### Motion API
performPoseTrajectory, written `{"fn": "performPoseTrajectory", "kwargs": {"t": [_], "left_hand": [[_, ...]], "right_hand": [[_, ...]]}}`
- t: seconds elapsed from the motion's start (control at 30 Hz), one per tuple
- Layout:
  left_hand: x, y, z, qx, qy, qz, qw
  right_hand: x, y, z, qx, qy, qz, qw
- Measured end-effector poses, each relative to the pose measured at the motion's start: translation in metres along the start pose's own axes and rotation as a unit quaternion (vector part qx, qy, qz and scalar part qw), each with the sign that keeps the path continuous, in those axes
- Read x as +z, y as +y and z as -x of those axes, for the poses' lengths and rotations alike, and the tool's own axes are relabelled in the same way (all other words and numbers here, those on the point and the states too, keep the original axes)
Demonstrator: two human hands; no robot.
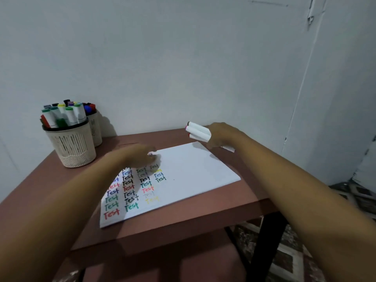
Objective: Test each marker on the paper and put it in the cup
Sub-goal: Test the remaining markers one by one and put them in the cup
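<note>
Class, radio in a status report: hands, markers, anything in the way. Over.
Right hand grips a bundle of white markers beyond the paper. Left hand blurred over the paper, grip unclear. Front cup packed with other markers.

The view is being closed off at the back by a pale grey-white wall point(183, 58), which is being lit softly and evenly. A second pale wall point(345, 88) is being met at a corner on the right, and cracked paint point(309, 17) is being shown near its top. A reddish-brown surface point(183, 226) is being carried on a black leg point(266, 243). The floor point(291, 259) is being covered by a brown-and-white pattern.
</note>
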State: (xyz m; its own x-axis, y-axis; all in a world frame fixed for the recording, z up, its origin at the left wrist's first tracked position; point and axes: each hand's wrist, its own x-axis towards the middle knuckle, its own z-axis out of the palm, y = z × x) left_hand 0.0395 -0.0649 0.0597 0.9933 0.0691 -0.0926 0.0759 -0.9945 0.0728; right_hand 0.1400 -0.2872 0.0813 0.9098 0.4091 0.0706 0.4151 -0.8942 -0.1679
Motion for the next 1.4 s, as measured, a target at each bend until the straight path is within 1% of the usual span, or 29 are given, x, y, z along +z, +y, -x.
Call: {"fn": "performPoseTrajectory", "kwargs": {"t": [0.07,0.17,0.3,0.47,0.6,0.67,0.77,0.83,0.97,1.17,1.4], "left_hand": [[-0.014,0.016,-0.001,0.004,-0.011,0.012,1.0],[-0.027,0.053,0.002,0.039,-0.053,-0.002,0.998],[-0.032,0.094,-0.001,0.068,-0.052,-0.025,0.996],[-0.032,0.15,0.004,0.141,-0.033,0.007,0.989],[-0.025,0.179,-0.003,0.173,-0.041,-0.01,0.984],[-0.022,0.194,-0.006,0.187,-0.025,-0.054,0.981],[-0.02,0.224,-0.005,0.211,-0.03,-0.091,0.973],[-0.018,0.246,-0.002,0.221,-0.041,-0.099,0.969],[-0.015,0.284,0.005,0.255,-0.045,-0.075,0.963],[-0.003,0.339,0.013,0.304,-0.043,-0.082,0.948],[0.033,0.389,0.022,0.353,-0.047,-0.094,0.93]], "right_hand": [[-0.004,0.002,0.017,-0.003,-0.015,0.001,1.0],[-0.009,0.012,0.046,0.019,-0.042,-0.012,0.999],[-0.016,0.033,0.074,0.034,-0.066,-0.024,0.997],[-0.029,0.068,0.105,0.039,-0.053,-0.028,0.997],[-0.036,0.101,0.131,0.071,-0.053,-0.023,0.996],[-0.039,0.117,0.145,0.083,-0.047,-0.02,0.995],[-0.042,0.141,0.164,0.108,-0.044,-0.012,0.993],[-0.044,0.156,0.178,0.128,-0.044,-0.011,0.991],[-0.046,0.185,0.205,0.167,-0.035,-0.004,0.985],[-0.038,0.222,0.245,0.225,-0.037,-0.008,0.974],[-0.013,0.253,0.28,0.257,-0.06,0.014,0.964]]}}
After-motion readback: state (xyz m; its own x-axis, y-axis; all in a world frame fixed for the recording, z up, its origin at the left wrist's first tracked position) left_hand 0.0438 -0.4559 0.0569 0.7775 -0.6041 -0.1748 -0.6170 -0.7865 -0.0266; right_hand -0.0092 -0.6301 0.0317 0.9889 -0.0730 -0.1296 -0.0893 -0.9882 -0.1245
